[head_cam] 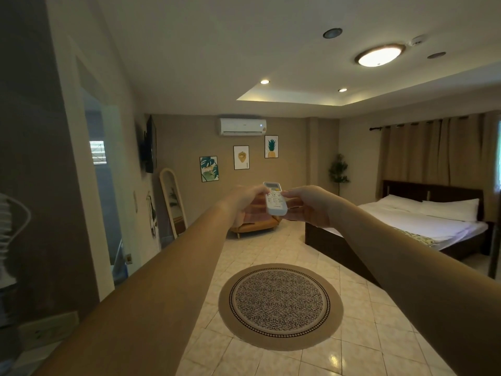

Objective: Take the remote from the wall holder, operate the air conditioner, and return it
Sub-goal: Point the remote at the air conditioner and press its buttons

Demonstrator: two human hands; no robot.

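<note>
We held the white remote (275,199) at frame centre, both arms outstretched. Left hand (245,204) fingers were wrapped around its left edge; right hand (306,203) fingers pinched its right edge. The air conditioner (242,126) hung on the far wall above, line unobstructed. Three framed prints (241,157) sat beneath it. Bed (423,223) right; round rug (280,306) lower centre.

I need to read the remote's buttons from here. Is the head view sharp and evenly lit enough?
Head view: remote is small and soft, button labels unreadable; room dim, ceiling lamp blown out; wide-angle bends the edges; left hand and right hand slightly blurred.
</note>
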